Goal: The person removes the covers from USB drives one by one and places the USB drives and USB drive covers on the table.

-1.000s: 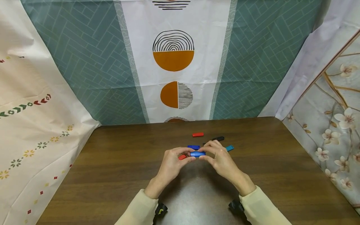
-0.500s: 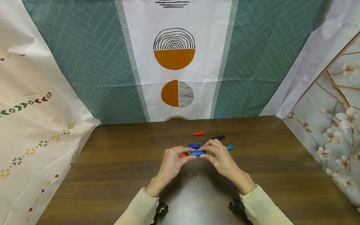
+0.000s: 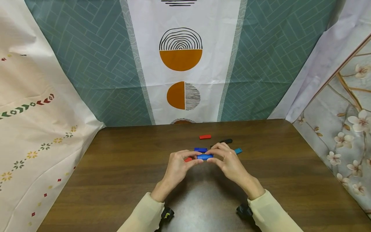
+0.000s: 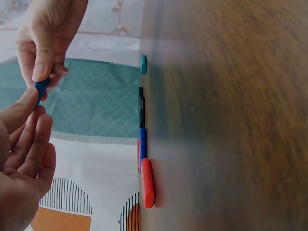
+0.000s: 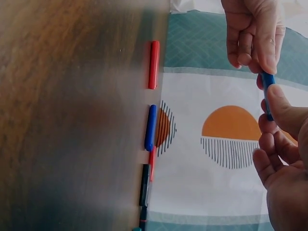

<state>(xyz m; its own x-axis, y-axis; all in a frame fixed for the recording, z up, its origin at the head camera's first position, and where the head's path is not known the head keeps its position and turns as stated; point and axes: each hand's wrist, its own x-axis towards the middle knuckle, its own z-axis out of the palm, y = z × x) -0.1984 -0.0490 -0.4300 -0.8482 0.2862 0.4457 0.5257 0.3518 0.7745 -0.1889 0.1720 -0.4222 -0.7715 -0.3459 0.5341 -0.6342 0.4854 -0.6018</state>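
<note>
Both hands pinch one small blue stick, which looks like a capped USB flash drive [image 3: 204,157], above the table. My left hand [image 3: 178,167] has its left end between thumb and fingertips, and my right hand [image 3: 230,164] has the right end. A seam crosses the stick between the fingers. In the left wrist view the blue flash drive [image 4: 41,87] is partly covered by both thumbs. Beyond the hands lie similar sticks: dark blue [image 3: 200,149], red [image 3: 205,137], black [image 3: 226,141] and teal [image 3: 238,150]. Another red one [image 3: 188,159] shows partly behind my left fingers.
A brown wooden table [image 3: 116,180] spans the view. Patterned cloth [image 3: 185,64] hangs behind its far edge, with more cloth at both sides. Black straps [image 3: 167,214] sit at the wrists by the sleeves.
The head view has tilted slightly, so everything sits a little higher in it. Both hands keep their pinch on the blue flash drive, with little visible movement.
</note>
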